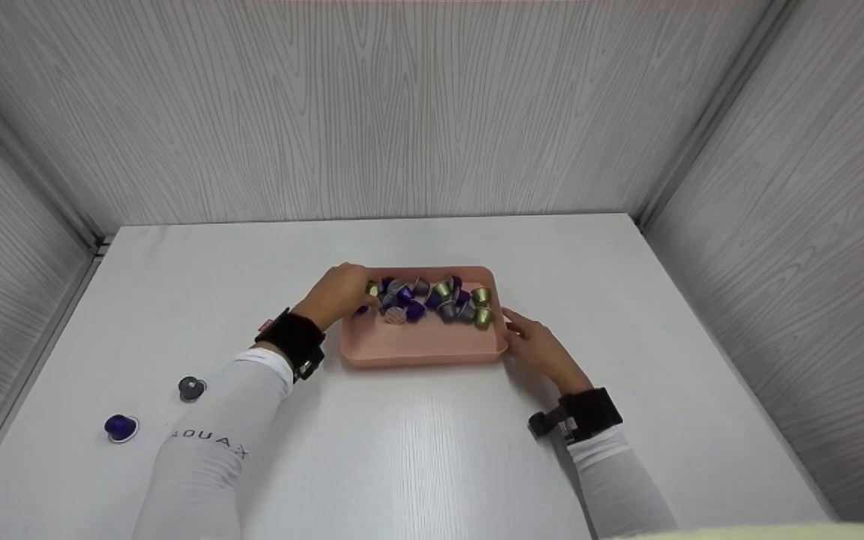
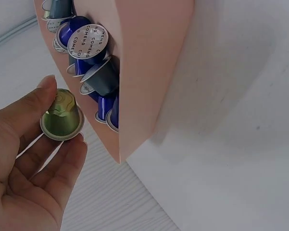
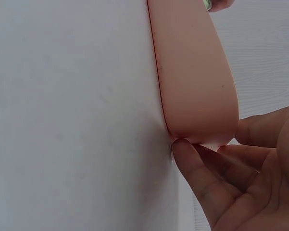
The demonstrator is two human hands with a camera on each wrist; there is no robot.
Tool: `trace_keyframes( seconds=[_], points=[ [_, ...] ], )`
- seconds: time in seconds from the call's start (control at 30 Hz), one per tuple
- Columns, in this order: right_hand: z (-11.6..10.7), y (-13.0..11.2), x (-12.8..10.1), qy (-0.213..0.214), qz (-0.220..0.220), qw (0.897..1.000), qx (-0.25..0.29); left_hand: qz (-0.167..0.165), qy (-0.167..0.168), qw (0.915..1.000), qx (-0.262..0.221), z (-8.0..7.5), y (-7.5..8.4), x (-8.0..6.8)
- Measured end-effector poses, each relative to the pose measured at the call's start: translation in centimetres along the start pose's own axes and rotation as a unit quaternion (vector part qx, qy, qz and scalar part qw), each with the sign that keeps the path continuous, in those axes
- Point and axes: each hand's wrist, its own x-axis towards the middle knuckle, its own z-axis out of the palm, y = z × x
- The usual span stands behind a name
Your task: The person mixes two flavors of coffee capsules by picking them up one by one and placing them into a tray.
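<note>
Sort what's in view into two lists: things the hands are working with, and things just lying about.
In hand:
- green capsule, pinched by the left hand
- pink tray of mixed capsules, right hand touching its corner

Lying about:
- grey capsule on the white table
- purple capsule beside it

Pink tray (image 1: 424, 346), green capsule (image 2: 62, 119), purple capsule (image 1: 120, 427) and grey capsule (image 1: 191, 388) on white table (image 1: 432, 435)

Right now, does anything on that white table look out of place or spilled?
Yes: two coffee capsules sit alone on the table's left side, a dark grey capsule and a purple capsule, far from the pink rectangular tray where the rest are piled. Nothing looks damaged. The left hand pinches a green capsule.
</note>
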Motion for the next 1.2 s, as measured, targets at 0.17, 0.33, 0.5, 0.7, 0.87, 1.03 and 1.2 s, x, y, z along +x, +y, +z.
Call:
trace_keyframes(
  seconds=[0.17, 0.33, 0.5, 0.7, 0.87, 1.03, 1.2],
  points=[
    [0.0, 0.0, 0.0, 0.003, -0.005, 1.000, -0.001, 0.019, -0.018, 0.9992, 0.028, 0.4, 0.3, 0.2],
    [0.1, 0.0, 0.0, 0.003, -0.007, 1.000, -0.009, 0.036, -0.025, 0.9967, 0.068, 0.8, 0.4, 0.5],
    [0.2, 0.1, 0.0, 0.007, -0.011, 1.000, -0.020, 0.053, -0.019, 0.9936, 0.098, 1.4, 0.4, 0.6],
    [0.3, 0.0, 0.0, 0.006, -0.002, 1.000, -0.017, 0.046, -0.024, 0.9956, 0.078, 1.4, 0.3, 0.5],
    [0.4, 0.1, 0.0, 0.004, 0.004, 1.000, -0.016, 0.023, -0.041, 0.9978, 0.047, 0.7, -0.2, 0.1],
    [0.3, 0.1, 0.1, 0.001, 0.004, 1.000, -0.010, 0.022, -0.038, 0.9981, 0.044, 0.0, -0.8, -0.6],
    [0.2, 0.1, 0.1, 0.005, 0.001, 1.000, -0.019, 0.034, -0.031, 0.9982, 0.039, -0.7, -1.4, -1.9]
  ],
)
